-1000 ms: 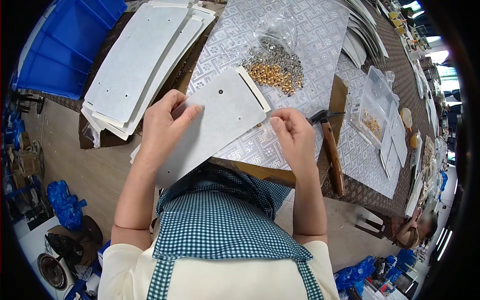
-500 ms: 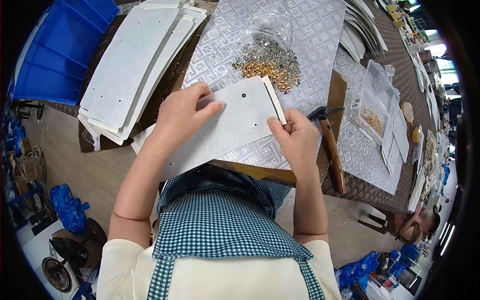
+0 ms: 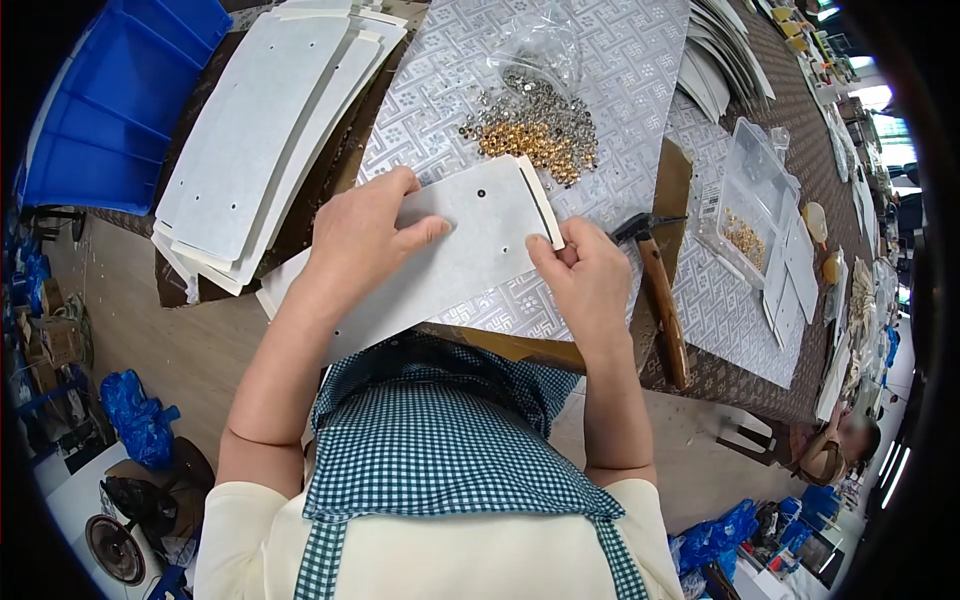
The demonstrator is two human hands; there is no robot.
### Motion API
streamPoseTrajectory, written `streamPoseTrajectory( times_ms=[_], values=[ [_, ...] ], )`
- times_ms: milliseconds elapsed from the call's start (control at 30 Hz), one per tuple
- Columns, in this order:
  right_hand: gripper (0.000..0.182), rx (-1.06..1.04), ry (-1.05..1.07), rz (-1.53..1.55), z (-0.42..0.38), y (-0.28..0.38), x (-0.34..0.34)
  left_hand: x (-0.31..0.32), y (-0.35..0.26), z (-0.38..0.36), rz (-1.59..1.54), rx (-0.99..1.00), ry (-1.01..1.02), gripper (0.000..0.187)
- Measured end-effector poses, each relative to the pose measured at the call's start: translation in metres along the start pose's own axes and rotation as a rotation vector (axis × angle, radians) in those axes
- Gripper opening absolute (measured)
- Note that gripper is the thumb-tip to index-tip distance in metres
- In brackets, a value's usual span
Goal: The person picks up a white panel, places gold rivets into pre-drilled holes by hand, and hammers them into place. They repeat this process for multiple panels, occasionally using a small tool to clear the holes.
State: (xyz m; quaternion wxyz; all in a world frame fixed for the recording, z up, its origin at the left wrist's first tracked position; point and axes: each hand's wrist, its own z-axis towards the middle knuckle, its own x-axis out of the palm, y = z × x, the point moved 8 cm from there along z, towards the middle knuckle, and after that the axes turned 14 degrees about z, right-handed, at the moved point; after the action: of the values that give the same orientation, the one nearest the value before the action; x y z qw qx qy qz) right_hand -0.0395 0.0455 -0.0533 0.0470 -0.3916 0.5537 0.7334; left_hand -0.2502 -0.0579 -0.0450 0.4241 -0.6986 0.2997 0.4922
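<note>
A pale grey flat panel with small holes lies tilted across the table's near edge, with a cream layer and a dark line along its right end. My left hand grips it at the far edge, thumb on top, the other fingers partly hidden. The thumb and fingers of my right hand pinch its right end near the lower corner. Just beyond the panel lies a pile of gold and silver metal studs, partly under a clear plastic bag. To the right of my right hand rests a hammer with a wooden handle.
Similar panels form a stack at the left, beside a blue bin. On the right stand a clear plastic box with small gold pieces and a fan of curved sheets. Another person is at the far right.
The panel and both hands have shifted very slightly left. Both hands keep their hold.
</note>
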Motion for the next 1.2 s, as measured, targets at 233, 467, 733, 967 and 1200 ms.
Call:
streamPoseTrajectory(
  times_ms=[233, 467, 733, 967, 1200],
  values=[
    [0.011, -0.057, -0.087, 0.151, 0.014, -0.011, -0.02, 0.004, 0.0, 0.001, 0.029, -0.015, -0.009, 0.043],
    [0.005, -0.153, -0.034, 0.248, 0.048, 0.003, -0.02, 0.003, 0.0, 0.0, 0.022, -0.015, -0.012, 0.043],
    [0.006, -0.177, 0.004, 0.219, 0.055, 0.004, -0.012, 0.003, 0.0, 0.0, 0.014, -0.002, -0.021, 0.044],
    [0.006, -0.051, 0.032, 0.471, 0.024, 0.004, -0.021, 0.003, 0.001, 0.001, 0.001, 0.01, -0.026, 0.046],
    [0.01, -0.302, 0.143, 0.204, 0.005, 0.043, 0.01, 0.002, 0.0, 0.001, -0.01, 0.011, -0.018, 0.048]
  ],
)
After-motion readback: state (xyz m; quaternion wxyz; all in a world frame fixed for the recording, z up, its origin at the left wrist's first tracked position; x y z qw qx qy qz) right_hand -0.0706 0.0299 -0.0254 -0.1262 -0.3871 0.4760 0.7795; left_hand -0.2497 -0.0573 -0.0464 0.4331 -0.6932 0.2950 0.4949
